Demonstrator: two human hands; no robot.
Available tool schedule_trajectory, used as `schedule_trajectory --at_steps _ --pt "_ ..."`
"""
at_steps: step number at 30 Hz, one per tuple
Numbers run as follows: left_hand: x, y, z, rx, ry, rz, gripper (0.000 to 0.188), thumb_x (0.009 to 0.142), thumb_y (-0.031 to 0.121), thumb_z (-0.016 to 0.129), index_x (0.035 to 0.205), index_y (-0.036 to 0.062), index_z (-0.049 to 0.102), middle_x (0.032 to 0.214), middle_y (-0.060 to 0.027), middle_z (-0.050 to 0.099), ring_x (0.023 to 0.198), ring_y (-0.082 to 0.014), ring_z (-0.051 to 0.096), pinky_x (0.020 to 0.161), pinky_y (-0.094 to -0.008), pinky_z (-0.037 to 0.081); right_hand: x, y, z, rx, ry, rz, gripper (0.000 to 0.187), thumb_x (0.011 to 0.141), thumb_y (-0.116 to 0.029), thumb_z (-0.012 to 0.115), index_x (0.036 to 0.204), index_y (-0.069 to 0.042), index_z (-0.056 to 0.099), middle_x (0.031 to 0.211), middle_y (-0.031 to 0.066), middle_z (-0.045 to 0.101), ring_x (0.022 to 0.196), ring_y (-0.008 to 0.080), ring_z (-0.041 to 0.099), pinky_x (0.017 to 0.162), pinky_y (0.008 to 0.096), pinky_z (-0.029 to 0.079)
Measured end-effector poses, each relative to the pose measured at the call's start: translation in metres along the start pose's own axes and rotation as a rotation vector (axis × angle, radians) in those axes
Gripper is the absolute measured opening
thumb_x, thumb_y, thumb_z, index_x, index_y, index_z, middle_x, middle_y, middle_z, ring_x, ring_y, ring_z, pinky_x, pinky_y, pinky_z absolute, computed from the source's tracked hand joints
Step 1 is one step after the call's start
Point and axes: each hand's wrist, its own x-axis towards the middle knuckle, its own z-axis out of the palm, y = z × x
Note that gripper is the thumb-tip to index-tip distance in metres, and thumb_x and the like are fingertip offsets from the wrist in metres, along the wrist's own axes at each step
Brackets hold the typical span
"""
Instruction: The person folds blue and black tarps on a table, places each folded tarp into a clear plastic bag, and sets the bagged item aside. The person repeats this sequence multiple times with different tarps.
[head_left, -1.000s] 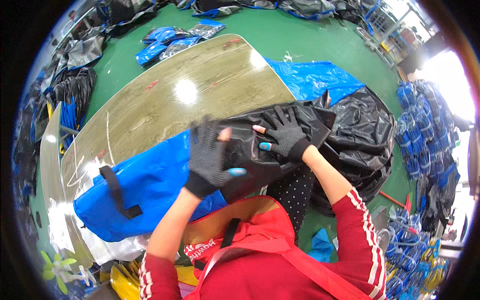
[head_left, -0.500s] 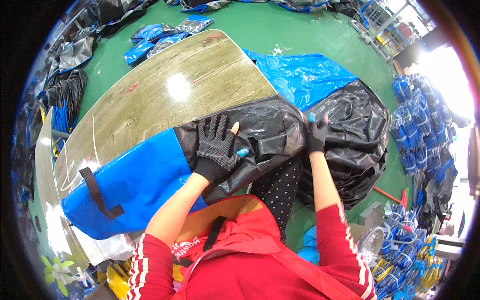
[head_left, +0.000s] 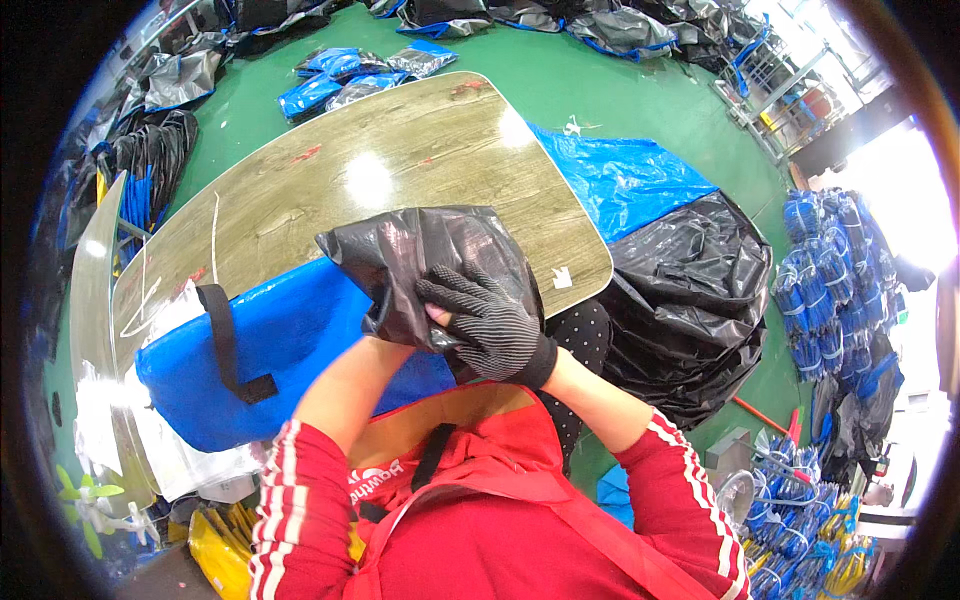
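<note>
A black-and-blue plastic bag (head_left: 290, 335) lies across the near side of a wood-grain board (head_left: 330, 210). Its black end (head_left: 440, 235) is lifted and folded back over my left hand, whose fingers it hides; only my left wrist (head_left: 388, 352) shows beside the fold. My right hand (head_left: 490, 325), in a dotted black glove, wraps over that black fold from the right, with one bare fingertip showing and its thumb hidden. A dark strap handle (head_left: 225, 345) is on the bag's blue part.
A crumpled black bag (head_left: 690, 300) with a blue sheet (head_left: 620, 180) lies right of the board. Small folded packets (head_left: 345, 75) rest on the green floor (head_left: 530, 65) beyond. Blue bundles (head_left: 820, 280) are stacked at the right. Another board (head_left: 95, 280) stands at the left.
My right hand has swung left from the crumpled bag's edge, and the black end is now lifted and folded back. My left hand has gone under it. The board's near right corner is uncovered.
</note>
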Motion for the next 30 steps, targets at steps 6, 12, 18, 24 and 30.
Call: schedule_trajectory --at_steps 6,12,18,24,30 --pt "-0.011 -0.108 -0.158 0.323 -0.388 -0.196 0.043 0.093 0.016 0.049 0.135 0.0064 0.050 0.140 -0.0160 0.048 0.129 -0.0230 0.046 0.111 -0.0356 0.032 -0.013 -0.021 0.025 -0.299 -0.400 0.155 0.046 0.076 -0.041 0.067 0.116 -0.018 0.066 0.129 0.0095 0.057 0.128 0.0323 0.046 0.107 0.0611 0.025" --pt "-0.095 -0.049 -0.118 0.109 0.059 -0.147 0.070 0.082 0.053 0.054 0.137 0.0096 0.046 0.148 -0.0130 0.038 0.139 -0.0402 0.027 0.109 -0.0657 0.013 -0.002 -0.005 0.016 0.012 -0.409 0.436 0.051 0.081 -0.046 0.063 0.118 -0.011 0.064 0.138 0.0150 0.048 0.131 0.0324 0.041 0.109 0.0526 0.027" --pt "-0.116 -0.044 -0.037 -0.006 0.353 -0.198 0.063 0.090 0.045 0.049 0.139 0.0058 0.044 0.146 -0.0185 0.039 0.138 -0.0417 0.028 0.113 -0.0607 0.007 0.016 0.034 0.044 -0.711 -0.414 0.830 0.071 0.092 -0.050 0.045 0.139 0.003 0.040 0.147 0.0247 0.034 0.142 0.0361 0.023 0.111 0.0547 0.019" --pt "-0.191 -0.088 -0.146 0.172 -0.220 -0.363 0.062 0.080 0.043 0.060 0.135 0.0179 0.051 0.149 -0.0125 0.036 0.141 -0.0365 0.025 0.114 -0.0603 0.011 0.046 -0.014 0.110 -0.421 -0.351 0.326 0.074 0.084 -0.050 0.058 0.136 0.000 0.043 0.134 0.0248 0.047 0.131 0.0420 0.036 0.113 0.0545 0.018" --pt "-0.351 -0.228 -0.091 0.228 0.062 -0.655 0.085 0.079 0.049 0.065 0.145 0.0066 0.032 0.153 -0.0138 0.029 0.142 -0.0374 0.022 0.114 -0.0559 0.014 0.086 -0.030 0.140 -0.502 -0.612 0.618 0.072 0.087 -0.058 0.049 0.144 -0.015 0.039 0.148 0.0216 0.033 0.138 0.0442 0.025 0.107 0.0708 0.006"
